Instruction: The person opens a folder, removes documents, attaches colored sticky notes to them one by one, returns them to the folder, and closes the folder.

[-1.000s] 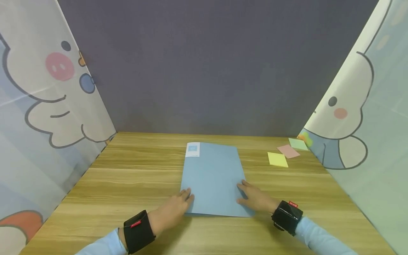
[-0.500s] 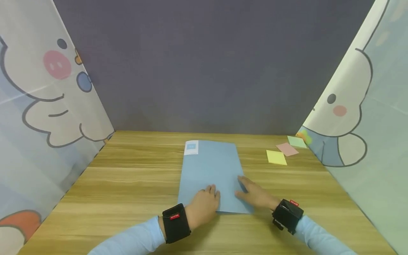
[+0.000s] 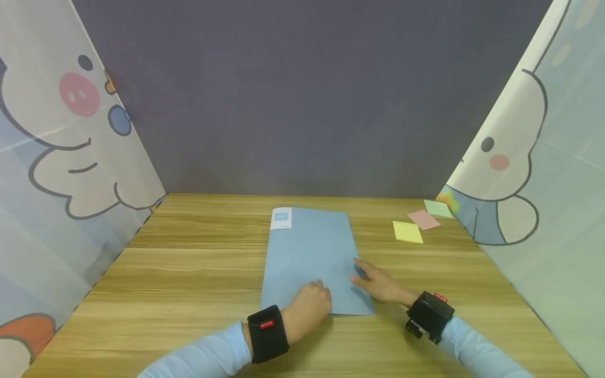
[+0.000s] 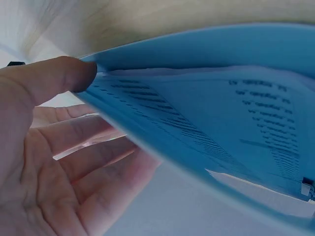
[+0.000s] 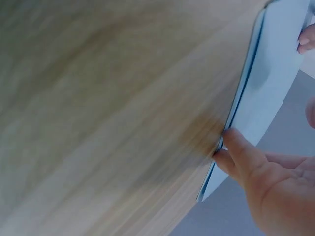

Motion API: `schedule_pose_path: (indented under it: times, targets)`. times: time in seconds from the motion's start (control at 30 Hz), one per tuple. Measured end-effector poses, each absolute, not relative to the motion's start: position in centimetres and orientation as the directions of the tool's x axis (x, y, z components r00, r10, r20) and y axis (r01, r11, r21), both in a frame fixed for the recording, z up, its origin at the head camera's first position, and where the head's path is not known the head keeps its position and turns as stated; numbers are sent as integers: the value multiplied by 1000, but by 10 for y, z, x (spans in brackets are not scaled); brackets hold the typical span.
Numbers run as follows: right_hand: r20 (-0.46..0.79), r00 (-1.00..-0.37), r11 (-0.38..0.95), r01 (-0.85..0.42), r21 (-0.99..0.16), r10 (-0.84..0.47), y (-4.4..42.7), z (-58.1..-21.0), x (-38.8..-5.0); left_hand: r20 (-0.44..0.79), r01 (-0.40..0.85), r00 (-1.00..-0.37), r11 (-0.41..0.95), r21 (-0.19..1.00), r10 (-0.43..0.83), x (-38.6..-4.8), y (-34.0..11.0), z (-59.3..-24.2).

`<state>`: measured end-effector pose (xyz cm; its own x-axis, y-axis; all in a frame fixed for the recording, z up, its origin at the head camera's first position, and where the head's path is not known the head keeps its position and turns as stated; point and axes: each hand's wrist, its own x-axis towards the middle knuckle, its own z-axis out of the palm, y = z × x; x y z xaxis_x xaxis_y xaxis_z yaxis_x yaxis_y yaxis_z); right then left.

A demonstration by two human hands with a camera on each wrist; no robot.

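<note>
A light blue folder (image 3: pixel 307 247) with a white label (image 3: pixel 281 218) lies on the wooden table (image 3: pixel 198 283). My left hand (image 3: pixel 308 310) pinches its near edge. In the left wrist view, the thumb sits at the gap between the covers and the other fingers lie against the outside of one cover. Printed sheets (image 4: pixel 261 108) and a small metal clip (image 4: pixel 307 187) show inside the parted folder. My right hand (image 3: pixel 382 284) rests at the right edge with its fingers spread. Its thumb and a fingertip touch that edge in the right wrist view.
Yellow (image 3: pixel 407 231), pink (image 3: pixel 424 219) and green sticky notes (image 3: pixel 437 208) lie at the back right. A dark panel (image 3: pixel 302 100) stands behind the table. Curtains with cartoon prints hang at the left (image 3: pixel 94 184) and right (image 3: pixel 557 210).
My left hand has moved right, from the folder's near left corner to the middle of its near edge, and now pinches there. My right hand has stayed at the right edge.
</note>
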<state>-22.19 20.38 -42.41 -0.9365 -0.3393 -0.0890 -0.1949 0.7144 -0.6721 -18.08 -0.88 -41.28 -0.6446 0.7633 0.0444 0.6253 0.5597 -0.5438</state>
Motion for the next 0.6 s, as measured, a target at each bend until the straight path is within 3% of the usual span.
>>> schedule_pose_path:
  times: [0.23, 0.4, 0.6]
  targets:
    - [-59, -938, 685, -204, -700, -341, 213, -415, -222, 99, 628, -609, 554, -547, 787, -180, -11, -417]
    - [-15, -945, 744, -248, -621, -327, 225, -408, -221, 118, 631, -619, 581, -513, 777, -178, -12, -413]
    - [-36, -895, 780, -367, -506, -444, 234, -412, -221, 170, 635, -646, 647, -421, 744, -175, -18, -403]
